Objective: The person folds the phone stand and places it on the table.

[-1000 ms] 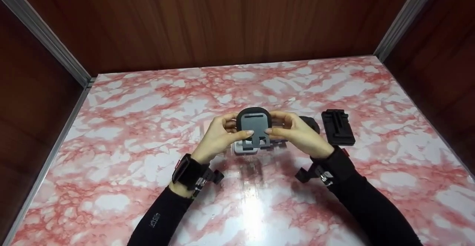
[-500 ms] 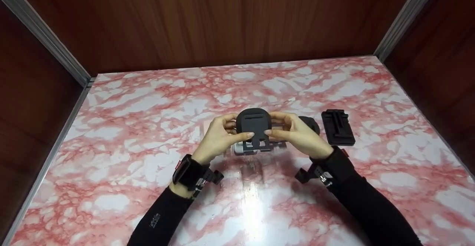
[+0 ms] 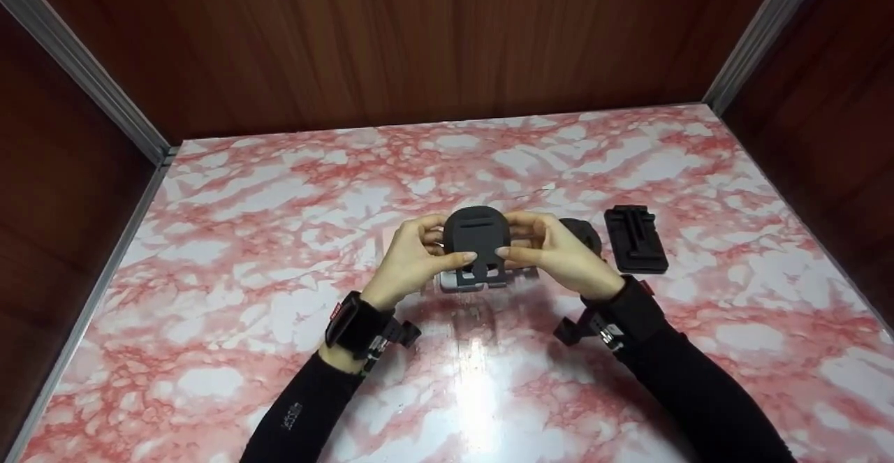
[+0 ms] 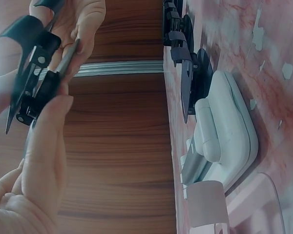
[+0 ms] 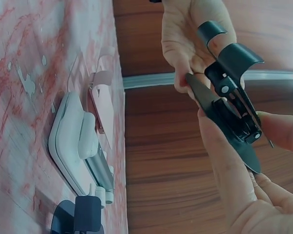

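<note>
A black foldable phone stand (image 3: 477,234) with a rounded, slotted plate is held up at the middle of the table by both hands. My left hand (image 3: 415,257) pinches its left edge, thumb on the near face and fingers behind. On the opposite edge, my right hand (image 3: 552,253) grips it the same way. The wrist views show the stand's hinged arm (image 5: 229,119) and curved hooks (image 4: 22,31) on the far side, folded partly out from the base plate. Behind and below it, a white stand (image 3: 454,283) lies on the table, mostly hidden in the head view.
A pink stand (image 5: 102,105) lies left of the white one. To the right, a dark rounded stand (image 3: 581,231) is partly covered by my right hand, with a black rectangular stand (image 3: 646,257) beyond it. Wooden panels (image 3: 447,44) enclose the marbled table (image 3: 279,190) at back and sides.
The held phone stand has tilted slightly and sunk a little, its near face turning from shiny grey to dark. Both hands keep their grip, almost in place.
</note>
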Tool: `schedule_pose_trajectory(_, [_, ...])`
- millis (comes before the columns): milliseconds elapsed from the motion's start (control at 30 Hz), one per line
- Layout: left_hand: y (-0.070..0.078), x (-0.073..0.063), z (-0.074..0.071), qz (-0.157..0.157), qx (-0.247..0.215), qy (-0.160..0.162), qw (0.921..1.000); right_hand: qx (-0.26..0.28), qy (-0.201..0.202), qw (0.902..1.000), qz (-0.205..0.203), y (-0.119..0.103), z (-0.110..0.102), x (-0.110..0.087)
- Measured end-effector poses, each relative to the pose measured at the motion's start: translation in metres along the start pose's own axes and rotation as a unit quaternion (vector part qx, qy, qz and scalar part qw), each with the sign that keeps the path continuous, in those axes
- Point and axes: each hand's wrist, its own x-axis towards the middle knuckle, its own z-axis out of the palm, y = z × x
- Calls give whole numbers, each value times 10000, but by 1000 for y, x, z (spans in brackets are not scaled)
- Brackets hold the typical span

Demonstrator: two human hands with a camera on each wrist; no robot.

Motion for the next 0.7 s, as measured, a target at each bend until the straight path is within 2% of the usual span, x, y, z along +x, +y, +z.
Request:
schedule_pose_trajectory(200, [-13, 8, -1, 114, -56, -76, 9999, -51, -61, 10000, -59, 0, -1, 1])
schedule_pose_trajectory(333, [-20, 12, -3, 76, -270, -133, 9995, -57, -105, 9999, -34, -3, -1, 0])
schedule_pose_trajectory(400, [-21, 13, -4, 51, -359, -161, 9992, -285, -107, 9995, -65, -5, -1, -1])
schedule_pose_trajectory(467, [-21, 12, -5, 54, -418, -171, 9990, -811, -72, 9965, -173, -7, -1, -2])
schedule_pose_trajectory(533, [-20, 11, -8, 112, -400, -183, 9990, -1469, -36, 9885, -361, -10, -1, -4])
schedule_pose_trajectory(600, [-18, 9, -12, 138, -415, -165, 9989, -2125, 44, 9754, -576, -13, -2, -7])
schedule_pose_trajectory(700, [-14, 8, -20, 133, -412, 8, 9991, -3022, 191, 9480, -980, -19, -4, -13])
